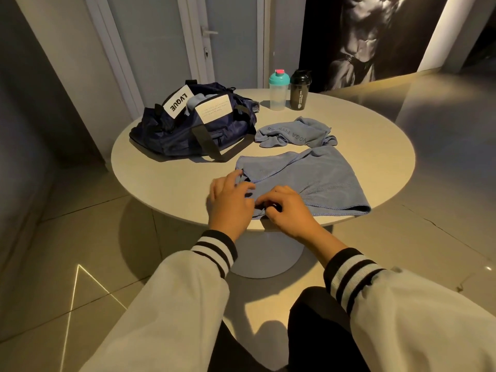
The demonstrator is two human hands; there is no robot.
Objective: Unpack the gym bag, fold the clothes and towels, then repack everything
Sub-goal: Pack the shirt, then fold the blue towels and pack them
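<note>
My right hand [290,210] curls its fingers [268,197] into the towel [308,175], hiding their tips and the near corner. My left hand [230,200] is motion-blurred; I can't tell whether it grips. The gym bag [188,132] conceals most contents, and the small print on its label [213,111] is unreadable.

Left hand [231,202] and right hand [287,210] sit close together, fingers curled, apparently pinching the towel [311,178].

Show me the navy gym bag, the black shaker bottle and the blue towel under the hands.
Navy blue fabric gym bag [171,138], head view: front side panel.
Black plastic shaker bottle [298,96], head view: printed body.
Flat blue cloth towel [316,178], head view: spread middle.
</note>
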